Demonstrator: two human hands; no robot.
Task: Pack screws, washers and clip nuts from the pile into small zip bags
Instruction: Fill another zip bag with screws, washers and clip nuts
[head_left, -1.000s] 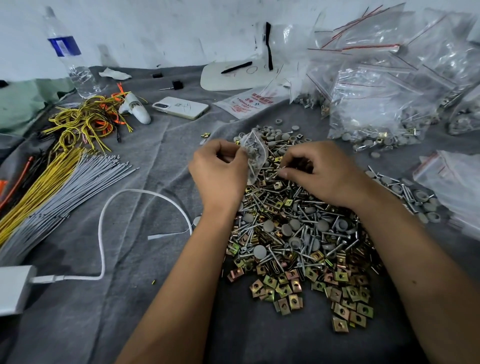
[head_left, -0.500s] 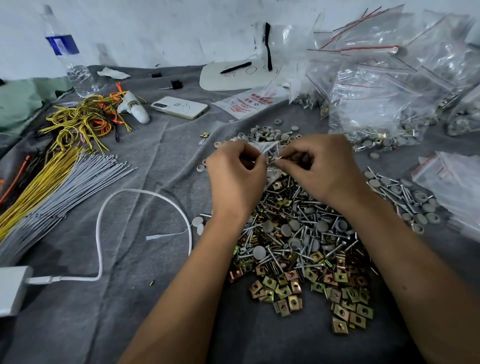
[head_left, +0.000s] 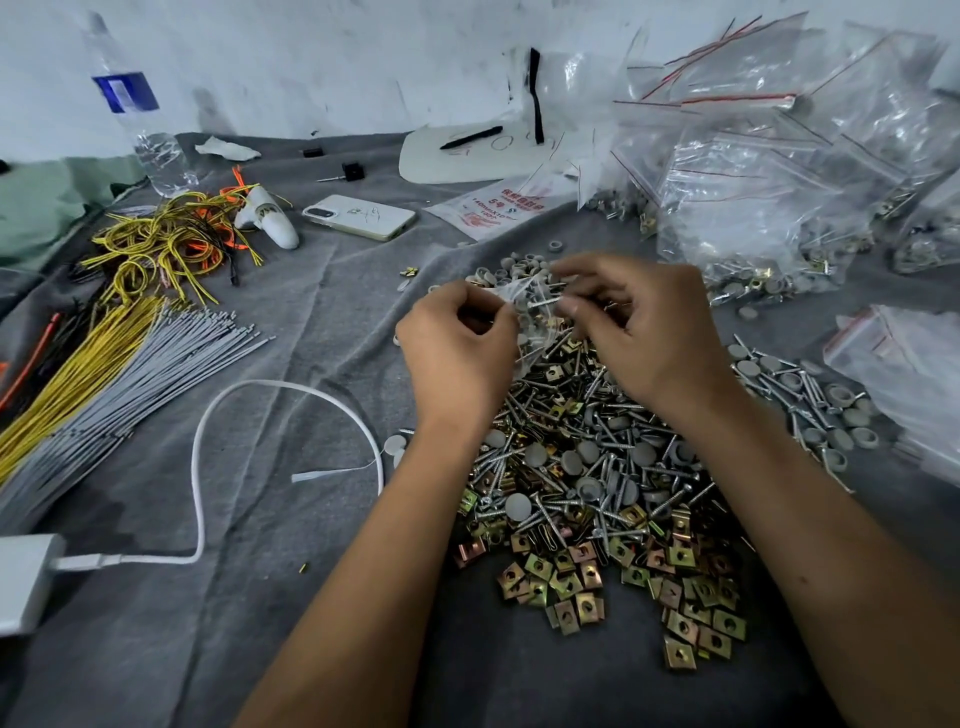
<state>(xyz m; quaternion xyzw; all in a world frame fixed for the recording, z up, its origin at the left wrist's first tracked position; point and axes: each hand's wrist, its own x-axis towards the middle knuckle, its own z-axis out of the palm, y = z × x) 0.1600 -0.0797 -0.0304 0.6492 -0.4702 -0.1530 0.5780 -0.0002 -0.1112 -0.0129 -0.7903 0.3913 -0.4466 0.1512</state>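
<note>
Both hands had drawn closer together since the earlier frames, meeting above the far end of the pile. The left hand (head_left: 460, 358) pinched one side of a small clear zip bag (head_left: 524, 306) with curled fingers, and the right hand (head_left: 649, 332) gripped a screw (head_left: 543, 300) at the bag's mouth, its fingers curled round it. Below them lay the pile of screws (head_left: 597, 426), with grey washers (head_left: 535, 454) scattered through it and brass-coloured clip nuts (head_left: 576, 582) spread at its near edge, all on a grey cloth (head_left: 291, 322). Filled zip bags (head_left: 753, 208) were heaped at the far right. To the left lay grey wires (head_left: 119, 374), yellow wires (head_left: 156, 249), a white cable (head_left: 208, 431), a white phone (head_left: 358, 217) and a water bottle (head_left: 140, 119).
</note>
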